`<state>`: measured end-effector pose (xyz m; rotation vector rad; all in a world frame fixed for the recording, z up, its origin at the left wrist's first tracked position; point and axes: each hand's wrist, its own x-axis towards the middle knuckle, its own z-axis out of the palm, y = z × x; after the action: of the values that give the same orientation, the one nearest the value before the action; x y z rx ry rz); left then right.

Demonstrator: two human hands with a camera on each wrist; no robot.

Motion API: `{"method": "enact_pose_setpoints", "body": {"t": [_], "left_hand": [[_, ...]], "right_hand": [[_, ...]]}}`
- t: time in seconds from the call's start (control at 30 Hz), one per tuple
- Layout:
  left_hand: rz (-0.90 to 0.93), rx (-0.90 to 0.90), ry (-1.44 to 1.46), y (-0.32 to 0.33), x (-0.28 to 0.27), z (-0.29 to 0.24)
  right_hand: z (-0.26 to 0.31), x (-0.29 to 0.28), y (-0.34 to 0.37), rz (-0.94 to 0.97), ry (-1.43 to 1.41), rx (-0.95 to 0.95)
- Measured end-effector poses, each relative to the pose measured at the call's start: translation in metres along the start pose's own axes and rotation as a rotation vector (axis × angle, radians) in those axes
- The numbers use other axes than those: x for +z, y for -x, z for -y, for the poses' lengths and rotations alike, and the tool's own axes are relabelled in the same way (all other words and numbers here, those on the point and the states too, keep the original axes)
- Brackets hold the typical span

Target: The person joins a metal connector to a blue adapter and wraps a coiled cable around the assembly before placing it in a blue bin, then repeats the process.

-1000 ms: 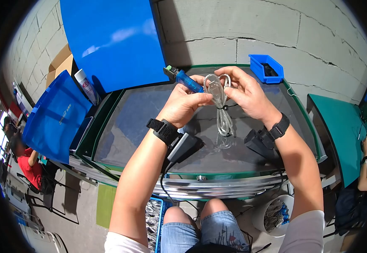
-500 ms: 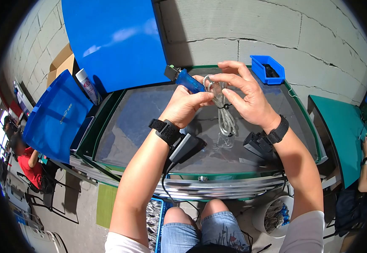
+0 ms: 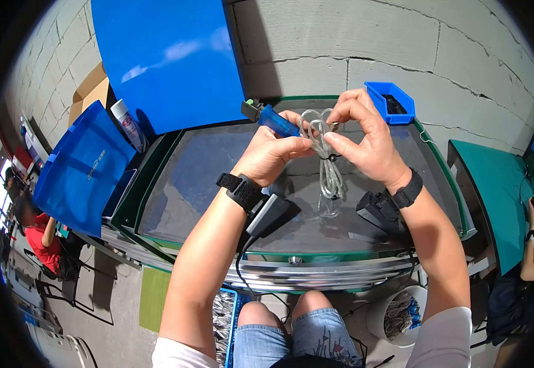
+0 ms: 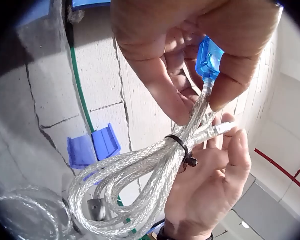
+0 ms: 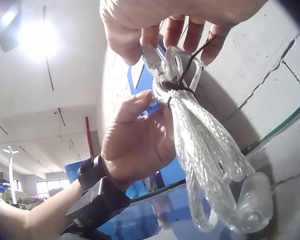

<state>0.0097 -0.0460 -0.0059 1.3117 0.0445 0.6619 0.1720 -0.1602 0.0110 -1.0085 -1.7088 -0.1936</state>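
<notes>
A coiled, clear braided cable (image 3: 329, 179) hangs between the two hands, bound near its top by a black tie (image 4: 178, 145). My left hand (image 3: 262, 154) holds a translucent blue connector housing (image 3: 278, 122) at the cable's upper end, its thumb lying along the near side. The housing's dark tip points up and left, away from the coil. With thumb and fingertips, my right hand (image 3: 372, 146) pinches the clear plug (image 5: 153, 60) at the cable's other end, just above the tie. Small upper loops (image 3: 316, 126) stand up between the hands.
Below the hands lies a dark, green-edged tabletop (image 3: 218, 202). A blue bin (image 3: 374, 98) sits at its back right, a spray can (image 3: 129, 126) at the left. Near the knees are a blue basket (image 3: 237, 306) and a white bucket (image 3: 374, 319) containing cables.
My right hand's fingers spread over the upper loops, then closed in again at the plug, with the loops now more visible. My left hand has kept its hold on the blue connector housing.
</notes>
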Motion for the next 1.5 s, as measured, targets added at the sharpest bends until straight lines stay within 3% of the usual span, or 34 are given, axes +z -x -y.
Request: {"method": "enact_pose_setpoints", "body": {"t": [0.17,0.27,0.33,0.63,0.8,0.93,1.0,1.5], "left_hand": [[-0.01,-0.002,-0.013,-0.001,-0.001,0.0],[-0.026,-0.004,-0.031,0.0,-0.001,0.0],[-0.03,-0.004,-0.038,0.0,-0.001,0.0],[-0.032,-0.011,-0.019,0.0,0.0,-0.001],[-0.033,-0.017,0.014,0.0,-0.003,0.001],[0.001,-0.038,0.035,0.003,0.0,-0.002],[0.018,-0.044,0.036,0.003,-0.001,-0.002],[0.073,-0.029,0.107,0.0,-0.009,0.002]], "right_hand": [[0.0,-0.008,0.001,0.046,0.014,0.024],[-0.003,-0.006,0.003,0.056,-0.09,0.096],[-0.006,-0.005,0.005,0.065,-0.311,0.216],[0.006,-0.003,0.003,0.112,-0.483,0.343],[-0.009,0.002,0.004,-0.056,-0.247,0.289],[-0.004,0.001,0.003,0.12,-0.235,0.265],[0.001,0.001,0.002,0.182,-0.478,0.414],[-0.007,-0.002,0.005,0.209,-0.551,0.377]]}}
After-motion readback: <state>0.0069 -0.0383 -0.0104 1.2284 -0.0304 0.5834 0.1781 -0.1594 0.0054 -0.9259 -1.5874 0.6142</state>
